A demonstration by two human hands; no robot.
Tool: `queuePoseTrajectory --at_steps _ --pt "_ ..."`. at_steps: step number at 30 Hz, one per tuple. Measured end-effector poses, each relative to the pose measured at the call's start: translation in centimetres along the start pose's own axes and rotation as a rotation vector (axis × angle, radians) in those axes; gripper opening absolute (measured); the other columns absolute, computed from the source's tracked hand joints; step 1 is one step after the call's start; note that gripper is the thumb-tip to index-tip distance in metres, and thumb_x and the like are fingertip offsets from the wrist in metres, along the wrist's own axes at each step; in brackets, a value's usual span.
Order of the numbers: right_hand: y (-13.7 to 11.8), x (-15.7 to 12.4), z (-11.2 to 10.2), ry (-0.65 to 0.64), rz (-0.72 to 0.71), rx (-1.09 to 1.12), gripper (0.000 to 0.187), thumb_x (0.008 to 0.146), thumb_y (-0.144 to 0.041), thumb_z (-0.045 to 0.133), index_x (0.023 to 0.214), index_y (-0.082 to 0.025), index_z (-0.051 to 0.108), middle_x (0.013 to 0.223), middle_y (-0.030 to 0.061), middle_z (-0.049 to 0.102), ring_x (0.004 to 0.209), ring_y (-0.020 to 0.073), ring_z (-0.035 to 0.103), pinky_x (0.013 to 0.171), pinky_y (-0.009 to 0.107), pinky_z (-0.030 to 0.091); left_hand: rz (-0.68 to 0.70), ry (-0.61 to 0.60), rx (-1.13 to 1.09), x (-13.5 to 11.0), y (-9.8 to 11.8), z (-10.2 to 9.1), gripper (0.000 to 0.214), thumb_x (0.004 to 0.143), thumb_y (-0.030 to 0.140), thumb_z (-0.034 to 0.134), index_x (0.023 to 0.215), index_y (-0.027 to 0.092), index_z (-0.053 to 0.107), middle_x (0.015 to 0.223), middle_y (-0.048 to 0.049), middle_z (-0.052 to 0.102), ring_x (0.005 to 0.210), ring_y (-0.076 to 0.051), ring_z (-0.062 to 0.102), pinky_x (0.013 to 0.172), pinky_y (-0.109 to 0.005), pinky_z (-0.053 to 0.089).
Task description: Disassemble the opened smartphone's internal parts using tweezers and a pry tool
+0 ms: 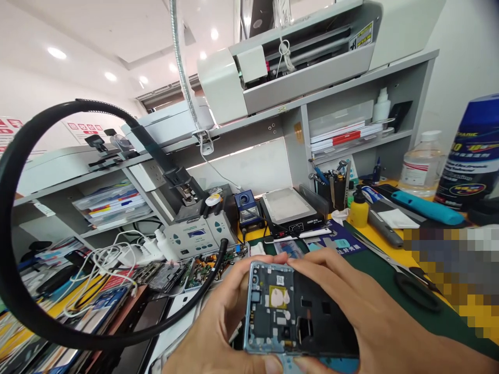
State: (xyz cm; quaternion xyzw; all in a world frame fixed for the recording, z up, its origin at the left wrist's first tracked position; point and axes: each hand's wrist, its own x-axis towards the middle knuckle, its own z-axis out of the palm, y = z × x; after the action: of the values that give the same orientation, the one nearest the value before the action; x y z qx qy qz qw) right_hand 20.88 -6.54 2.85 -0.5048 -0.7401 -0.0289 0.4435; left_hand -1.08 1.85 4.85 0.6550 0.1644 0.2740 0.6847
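Observation:
An opened smartphone frame [275, 280] with a light blue metal edge is held up in front of me, its inner side facing the camera. White paste patches and a yellow square mark its upper part, and a black sheet covers the rest. My left hand [218, 317] grips the left end, thumb along the near edge. My right hand [362, 306] is wrapped over the right part, its fingers on the far edge. Both thumbs meet at the near edge, where a bluish piece shows below. What lies beneath the phone is hidden.
A black hose [78, 337] loops from the hot-air station [198, 234] across the left side. Scissors [401, 270] lie right of my hands on the green mat [456, 322]. Behind are a heating plate [288, 202], a yellow bottle [358, 210] and a spray can [470, 156]. Phone parts and cables crowd the left.

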Motion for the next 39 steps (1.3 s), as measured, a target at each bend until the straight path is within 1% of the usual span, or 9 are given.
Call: queuePoseTrajectory --at_steps 8,13,16,20,25,29,33,36,39 --pt "0.0 0.0 0.0 0.049 -0.024 -0.041 0.092 0.057 -0.024 0.091 0.142 -0.029 0.057 0.121 0.0089 0.073 0.104 0.037 0.072 0.084 0.035 0.063 -0.02 -0.002 0.05 0.3 0.0 -0.1 0.078 0.08 0.027 0.091 0.148 0.033 0.052 0.166 -0.0099 0.038 0.145 -0.041 0.047 0.114 -0.045 0.044" --pt "0.1 0.3 -0.3 0.09 -0.06 -0.175 0.082 0.058 -0.024 0.081 0.136 -0.026 0.055 0.121 0.008 0.072 0.103 0.0334 0.072 0.083 0.034 0.062 -0.012 0.026 0.151 -0.2 -0.6 -0.1 0.092 0.08 0.016 0.087 0.155 0.04 0.039 0.166 -0.0056 0.04 0.151 -0.037 0.041 0.12 -0.045 0.039" --pt "-0.2 0.4 -0.4 0.095 -0.085 -0.259 0.077 0.058 -0.021 0.075 0.133 -0.024 0.057 0.12 0.0058 0.072 0.104 0.0297 0.072 0.085 0.033 0.062 -0.041 0.069 0.249 -0.5 -0.9 -0.1 0.1 0.08 0.007 0.082 0.158 0.043 0.03 0.163 -0.0051 0.045 0.146 -0.032 0.049 0.115 -0.04 0.045" --pt "-0.5 0.3 -0.2 0.098 -0.059 -0.336 0.076 0.057 -0.022 0.072 0.132 -0.022 0.058 0.122 0.0072 0.072 0.107 0.0321 0.071 0.087 0.036 0.061 -0.018 0.102 0.334 -0.5 -1.1 -0.1 0.097 0.079 0.009 0.083 0.155 0.042 0.033 0.155 -0.0052 0.054 0.135 -0.031 0.06 0.104 -0.033 0.052" --pt "-0.3 0.2 -0.3 0.095 -0.044 -0.346 0.073 0.057 -0.021 0.076 0.129 -0.023 0.061 0.119 0.0061 0.071 0.104 0.0301 0.07 0.084 0.033 0.06 -0.029 0.12 0.391 -0.4 -1.3 -0.2 0.098 0.076 0.011 0.084 0.154 0.041 0.033 0.153 -0.0061 0.055 0.135 -0.034 0.059 0.106 -0.04 0.052" --pt "0.4 0.6 -0.9 0.037 -0.132 -0.24 0.068 0.058 -0.028 0.083 0.123 -0.024 0.064 0.11 0.0034 0.072 0.093 0.0245 0.071 0.077 0.029 0.059 -0.031 0.15 0.438 -0.3 -1.5 -0.1 0.096 0.074 0.011 0.085 0.153 0.04 0.037 0.157 -0.0066 0.051 0.137 -0.035 0.057 0.115 -0.048 0.044" --pt "0.9 0.8 -1.1 0.039 -0.145 -0.268 0.07 0.058 -0.027 0.081 0.125 -0.019 0.061 0.109 0.0059 0.073 0.091 0.0249 0.07 0.074 0.03 0.059 -0.052 0.161 0.44 -0.1 -1.4 0.1 0.095 0.075 0.013 0.085 0.152 0.039 0.037 0.155 -0.0073 0.052 0.137 -0.035 0.056 0.114 -0.048 0.046" --pt "0.9 0.7 -0.9 0.004 -0.153 -0.253 0.072 0.055 -0.028 0.081 0.123 -0.02 0.062 0.109 0.0059 0.073 0.091 0.0252 0.07 0.074 0.03 0.059 -0.064 0.166 0.427 0.1 -1.4 0.1 0.095 0.073 0.011 0.084 0.152 0.035 0.037 0.154 -0.0091 0.053 0.134 -0.035 0.058 0.111 -0.047 0.049" --pt "0.6 0.7 -1.0 0.026 -0.125 -0.272 0.07 0.055 -0.026 0.083 0.122 -0.02 0.063 0.11 0.006 0.073 0.093 0.0253 0.071 0.076 0.031 0.059 -0.075 0.173 0.437 0.1 -1.4 0.2 0.095 0.071 0.01 0.083 0.151 0.035 0.038 0.154 -0.009 0.052 0.13 -0.034 0.061 0.112 -0.048 0.048"
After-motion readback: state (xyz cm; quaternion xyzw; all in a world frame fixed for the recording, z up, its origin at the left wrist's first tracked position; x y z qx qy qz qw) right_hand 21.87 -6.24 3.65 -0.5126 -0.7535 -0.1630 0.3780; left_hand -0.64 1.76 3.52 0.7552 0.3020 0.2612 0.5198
